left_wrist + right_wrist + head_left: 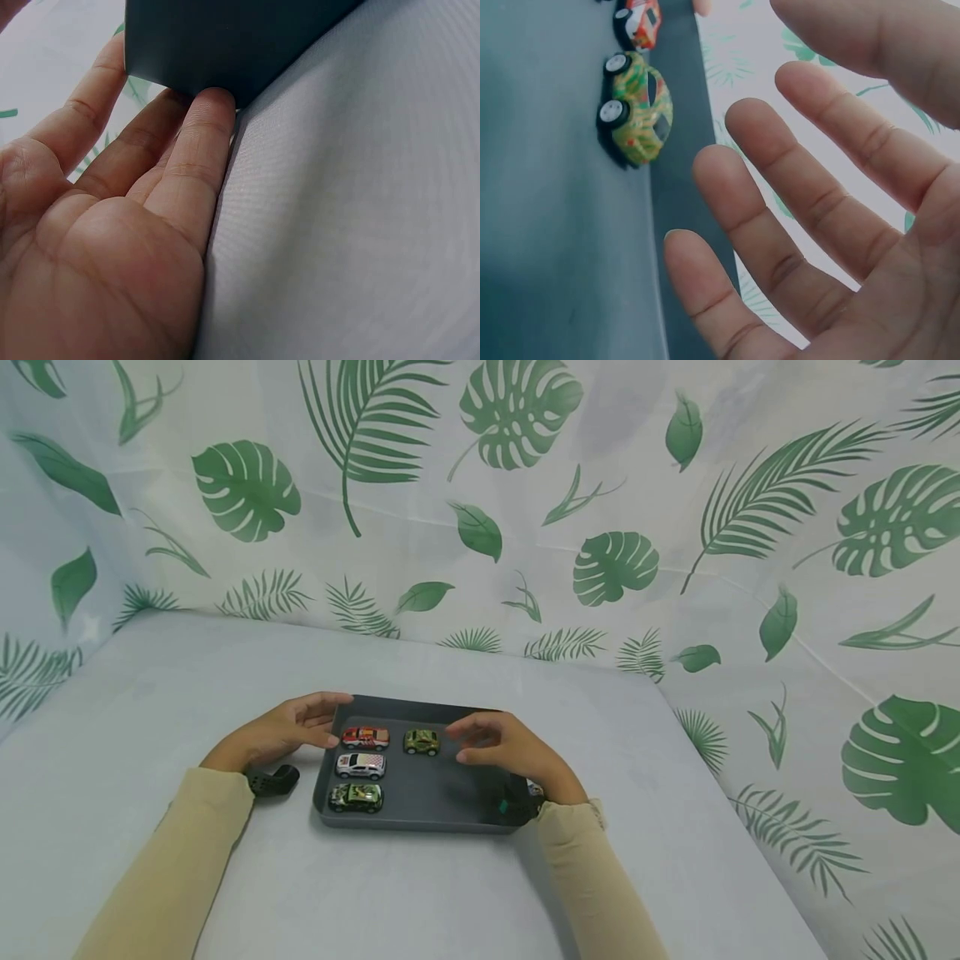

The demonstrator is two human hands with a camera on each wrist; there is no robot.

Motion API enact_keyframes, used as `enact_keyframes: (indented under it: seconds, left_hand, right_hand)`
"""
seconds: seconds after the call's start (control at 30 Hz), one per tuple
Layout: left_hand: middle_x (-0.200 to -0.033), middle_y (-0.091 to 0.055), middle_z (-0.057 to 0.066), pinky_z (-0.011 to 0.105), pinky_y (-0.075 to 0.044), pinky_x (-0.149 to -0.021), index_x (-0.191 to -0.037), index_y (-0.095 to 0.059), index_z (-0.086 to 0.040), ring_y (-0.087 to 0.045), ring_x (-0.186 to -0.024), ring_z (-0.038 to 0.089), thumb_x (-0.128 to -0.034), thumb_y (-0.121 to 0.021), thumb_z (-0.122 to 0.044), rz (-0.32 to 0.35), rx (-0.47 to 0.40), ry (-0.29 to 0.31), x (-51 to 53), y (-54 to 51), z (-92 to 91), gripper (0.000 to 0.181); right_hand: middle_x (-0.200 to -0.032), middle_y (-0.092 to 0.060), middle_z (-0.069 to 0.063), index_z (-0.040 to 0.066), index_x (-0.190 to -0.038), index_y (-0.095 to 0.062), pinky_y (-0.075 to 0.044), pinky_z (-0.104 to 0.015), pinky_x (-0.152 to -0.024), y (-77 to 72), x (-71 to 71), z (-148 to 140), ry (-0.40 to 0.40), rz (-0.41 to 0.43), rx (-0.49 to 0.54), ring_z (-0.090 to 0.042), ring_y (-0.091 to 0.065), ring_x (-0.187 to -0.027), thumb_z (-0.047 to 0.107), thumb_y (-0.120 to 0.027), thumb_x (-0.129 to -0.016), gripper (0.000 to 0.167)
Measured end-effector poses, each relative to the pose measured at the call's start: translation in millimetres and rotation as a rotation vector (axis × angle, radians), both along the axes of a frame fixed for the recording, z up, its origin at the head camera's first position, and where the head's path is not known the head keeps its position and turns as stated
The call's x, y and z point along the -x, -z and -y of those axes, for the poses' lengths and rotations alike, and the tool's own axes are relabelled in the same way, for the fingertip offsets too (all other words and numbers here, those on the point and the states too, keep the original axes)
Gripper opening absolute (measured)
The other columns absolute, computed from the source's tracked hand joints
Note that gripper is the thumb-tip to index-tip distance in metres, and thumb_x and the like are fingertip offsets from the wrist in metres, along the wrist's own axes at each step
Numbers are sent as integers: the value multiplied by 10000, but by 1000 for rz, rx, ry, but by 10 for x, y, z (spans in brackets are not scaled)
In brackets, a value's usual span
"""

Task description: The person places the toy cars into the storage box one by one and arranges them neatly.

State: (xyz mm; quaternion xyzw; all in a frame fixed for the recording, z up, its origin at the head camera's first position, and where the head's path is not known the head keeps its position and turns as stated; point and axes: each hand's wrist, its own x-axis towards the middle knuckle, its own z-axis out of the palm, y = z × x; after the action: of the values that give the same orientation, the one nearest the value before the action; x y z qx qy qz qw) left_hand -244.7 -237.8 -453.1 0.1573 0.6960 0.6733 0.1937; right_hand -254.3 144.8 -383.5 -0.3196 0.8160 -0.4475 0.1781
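Observation:
A dark grey tray (427,802) lies on the table with small toy cars inside. At its left side my left hand (288,728) touches the outer wall with extended fingers; the left wrist view shows fingertips against the tray's outer wall (217,45). Over the right half hovers my right hand (517,750), its fingers spread and holding nothing. Nearest to it stands a green camouflage toy car (422,742). Along the left side stand a red toy car (365,737), a white toy car (361,766) and a dark green patterned toy car (356,797).
Another small object, perhaps a car, shows partly behind the right wrist (535,788). A white cloth (360,893) covers the table. Behind it hangs a leaf-printed curtain (420,543). The right hand and wrist hide part of the tray's right side.

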Motion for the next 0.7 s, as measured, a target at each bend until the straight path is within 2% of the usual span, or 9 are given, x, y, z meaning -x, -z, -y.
enact_keyframes:
  seconds: [0.13, 0.27, 0.5, 0.7]
  left_hand:
    - [-1712, -287, 315, 641, -169, -1309, -1648, -299, 72, -169, -1625, 504, -930, -784, -15, 2, 2, -3, -4, -3, -5, 870]
    - [-1714, -280, 318, 646, -165, -1307, -1650, -295, 73, -168, -1623, 509, -934, -781, -19, -4, 0, -1, -9, -5, -5, 870]
    - [-1724, -259, 314, 661, -162, -1303, -1657, -293, 61, -153, -1622, 520, -939, -787, -38, -9, 8, 3, -9, 5, -3, 878]
    - [-1718, -275, 317, 657, -165, -1304, -1655, -293, 64, -164, -1621, 518, -933, -791, -38, -8, 15, 0, -16, 0, -12, 883]
  right_hand:
    - [-1429, -656, -254, -92, -1385, -659, -577, -472, -1045, -2, -23, -89, 9, 25, -2, -476, -649, -1249, 30, -754, -988, 426]
    - [-1441, -632, -291, -109, -1396, -642, -587, -433, -1013, -11, -55, -153, 15, 45, 9, -481, -648, -1248, 27, -734, -1002, 427]
    - [-1417, -642, -296, -114, -1397, -638, -590, -354, -981, -5, -79, -244, 23, 49, 6, -320, -687, -1191, 54, -720, -1020, 421]
    - [-1415, -645, -297, -110, -1394, -643, -593, -355, -989, -13, -98, -331, 33, 42, -6, -330, -692, -1207, 71, -706, -1034, 408]
